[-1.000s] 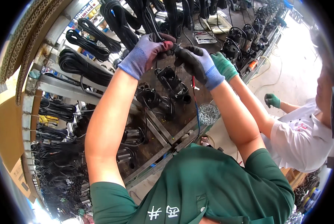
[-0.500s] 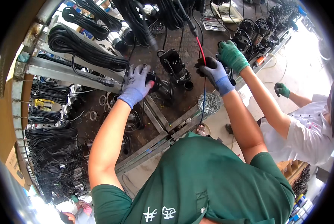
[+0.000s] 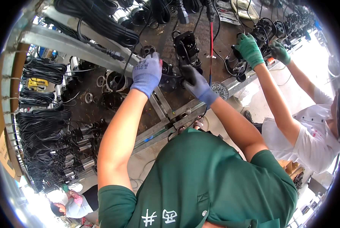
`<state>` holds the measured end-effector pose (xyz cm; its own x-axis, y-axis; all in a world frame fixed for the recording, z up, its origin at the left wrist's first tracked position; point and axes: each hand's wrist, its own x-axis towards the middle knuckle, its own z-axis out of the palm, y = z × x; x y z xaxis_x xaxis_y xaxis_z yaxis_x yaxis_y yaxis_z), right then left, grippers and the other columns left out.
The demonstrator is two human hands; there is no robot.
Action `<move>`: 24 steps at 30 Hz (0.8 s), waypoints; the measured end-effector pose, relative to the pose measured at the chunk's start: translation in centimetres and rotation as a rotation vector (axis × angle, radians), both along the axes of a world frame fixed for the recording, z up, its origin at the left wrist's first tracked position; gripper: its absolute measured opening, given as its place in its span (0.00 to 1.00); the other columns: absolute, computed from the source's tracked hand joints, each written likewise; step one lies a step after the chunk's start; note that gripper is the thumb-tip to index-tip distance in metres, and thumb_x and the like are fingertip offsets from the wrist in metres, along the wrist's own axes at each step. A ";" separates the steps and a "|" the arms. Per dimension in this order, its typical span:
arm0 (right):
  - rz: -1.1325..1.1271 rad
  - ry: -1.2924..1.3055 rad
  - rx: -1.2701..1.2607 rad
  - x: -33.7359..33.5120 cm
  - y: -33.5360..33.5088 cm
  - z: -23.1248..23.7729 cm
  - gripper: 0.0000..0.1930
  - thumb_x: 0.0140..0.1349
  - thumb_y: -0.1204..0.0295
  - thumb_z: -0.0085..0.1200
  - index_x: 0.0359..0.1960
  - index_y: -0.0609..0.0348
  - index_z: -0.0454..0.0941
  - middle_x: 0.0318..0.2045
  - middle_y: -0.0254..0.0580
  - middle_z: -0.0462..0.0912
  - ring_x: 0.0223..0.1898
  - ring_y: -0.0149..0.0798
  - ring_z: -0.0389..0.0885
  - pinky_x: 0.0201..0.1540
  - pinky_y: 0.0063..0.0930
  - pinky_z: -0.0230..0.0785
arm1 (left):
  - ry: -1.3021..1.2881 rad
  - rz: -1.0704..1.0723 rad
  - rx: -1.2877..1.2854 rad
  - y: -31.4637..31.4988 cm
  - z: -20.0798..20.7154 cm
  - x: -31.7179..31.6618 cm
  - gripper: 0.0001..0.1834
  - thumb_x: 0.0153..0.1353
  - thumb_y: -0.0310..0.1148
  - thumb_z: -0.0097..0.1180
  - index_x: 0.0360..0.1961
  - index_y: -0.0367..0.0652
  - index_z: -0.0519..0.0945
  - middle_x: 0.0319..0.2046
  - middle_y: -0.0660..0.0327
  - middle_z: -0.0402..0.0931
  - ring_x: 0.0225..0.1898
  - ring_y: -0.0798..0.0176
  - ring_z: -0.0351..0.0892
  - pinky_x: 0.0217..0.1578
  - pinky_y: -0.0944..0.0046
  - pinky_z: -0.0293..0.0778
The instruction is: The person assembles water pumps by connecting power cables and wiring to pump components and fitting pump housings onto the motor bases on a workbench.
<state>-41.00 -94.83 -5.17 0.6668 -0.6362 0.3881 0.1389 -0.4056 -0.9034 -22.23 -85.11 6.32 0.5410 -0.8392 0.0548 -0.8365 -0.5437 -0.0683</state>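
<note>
My left hand [image 3: 148, 74], in a grey-lavender glove, is closed over the left end of a black motor housing [image 3: 170, 78] on the dark bench. From the other side my right hand [image 3: 196, 84], its glove dark over the fingers, grips the same housing; its fingertips are partly hidden. Just beyond them stands a second black housing [image 3: 186, 49] with its top uncovered and parts showing inside. A thin red cord [image 3: 211, 36] hangs from above, passing close beside my right wrist and out of my grasp.
Bundled black cables [image 3: 101, 22] hang over a metal rail [image 3: 63, 42] at left. A bowl of small metal screws [image 3: 219, 90] sits at the bench edge. On the right, a co-worker's green-gloved hand [image 3: 249, 49] works at another motor [image 3: 236, 62]. Loose rings [image 3: 88, 97] lie at left.
My right hand has let go of the red cord and moved left and down to the motor housing. My left hand has shifted right. The co-worker's second hand has come up to the bench.
</note>
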 end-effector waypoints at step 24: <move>0.057 0.729 0.175 -9.6 7.9 1.4 0.12 0.66 0.72 0.57 0.49 0.63 0.82 0.41 0.54 0.87 0.44 0.51 0.86 0.49 0.38 0.76 | 0.158 -0.674 -0.495 10.8 -2.5 0.7 0.19 0.64 0.40 0.62 0.56 0.51 0.83 0.40 0.63 0.85 0.38 0.54 0.79 0.40 0.55 0.76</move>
<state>-50.62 -86.92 -3.78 0.7500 -0.6046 -0.2681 -0.5028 -0.2578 -0.8251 -21.50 -74.29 3.82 -0.0336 -0.8839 0.4665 -0.9720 0.1376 0.1906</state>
